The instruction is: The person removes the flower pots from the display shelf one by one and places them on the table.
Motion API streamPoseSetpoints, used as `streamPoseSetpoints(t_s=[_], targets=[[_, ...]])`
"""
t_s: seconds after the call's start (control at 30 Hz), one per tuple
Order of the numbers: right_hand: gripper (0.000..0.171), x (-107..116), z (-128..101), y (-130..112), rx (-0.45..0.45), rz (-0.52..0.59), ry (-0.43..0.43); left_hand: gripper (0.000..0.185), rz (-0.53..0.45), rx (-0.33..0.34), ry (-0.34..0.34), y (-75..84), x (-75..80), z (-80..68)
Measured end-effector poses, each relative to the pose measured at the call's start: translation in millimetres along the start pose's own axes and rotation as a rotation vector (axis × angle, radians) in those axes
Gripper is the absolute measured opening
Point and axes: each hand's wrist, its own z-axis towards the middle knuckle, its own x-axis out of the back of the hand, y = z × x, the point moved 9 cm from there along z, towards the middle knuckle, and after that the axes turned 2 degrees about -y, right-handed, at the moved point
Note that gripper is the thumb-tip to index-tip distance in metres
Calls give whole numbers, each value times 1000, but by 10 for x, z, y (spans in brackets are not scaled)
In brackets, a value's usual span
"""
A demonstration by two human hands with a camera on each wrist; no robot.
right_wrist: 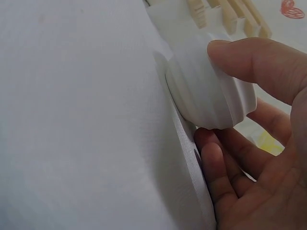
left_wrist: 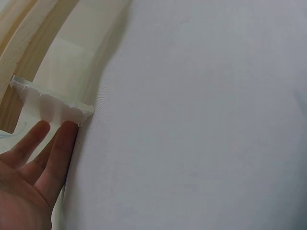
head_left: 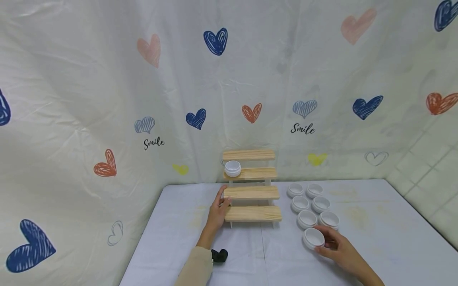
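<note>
My right hand (head_left: 338, 250) pinches a small white bowl (head_left: 314, 238) at the front of a group of similar bowls. In the right wrist view, the thumb lies on one side of its ribbed wall and fingertips touch the other, low against the white cloth. My left hand (head_left: 216, 214) is at the left side of a stepped wooden rack (head_left: 252, 213). In the left wrist view its fairly straight fingers (left_wrist: 60, 151) touch the rack's clear side support (left_wrist: 53, 103). Another white bowl (head_left: 233, 169) sits at the left of the rack's second shelf from the top.
Several white bowls (head_left: 299, 204) stand in two columns right of the rack on the white-covered table (head_left: 375, 238). Behind the table hangs a heart-patterned curtain (head_left: 272, 71). A small black object (head_left: 220, 256) shows beside the left sleeve (head_left: 196, 266).
</note>
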Motion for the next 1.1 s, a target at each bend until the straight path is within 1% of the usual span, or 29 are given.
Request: streamPoseSetpoints(t_s=[0.23, 0.3, 0.43, 0.5, 0.53, 0.77, 0.83, 0.93, 1.03, 1.1], targets=[[57, 2, 0, -11, 0, 4, 7, 51, -11, 0, -6, -1, 1, 0], [57, 2, -1, -18, 6, 4, 10, 53, -11, 9, -26, 74, 12, -33], [57, 11, -5, -24, 4, 3, 18, 53, -11, 8, -28, 75, 13, -38], [57, 17, -6, -26, 1, 5, 21, 52, -6, -6, -14, 49, 11, -25], [57, 22, -7, -24, -4, 8, 23, 51, -9, -10, -6, -3, 2, 1], [56, 55, -22, -43, -13, 41, 42, 53, -15, -3, -9, -12, -2, 19], [55, 62, -21, -67, -4, 44, 49, 54, -18, 5, -17, -16, -3, 24], [53, 80, -20, -114, 7, 37, 60, 56, -23, 22, -47, -11, -8, 26], [51, 121, -21, -155, -1, 8, 79, 57, -28, 31, -78, 11, -13, 24], [49, 159, -16, -181, -12, -9, 105, 58, -30, 28, -82, 25, -12, 20]])
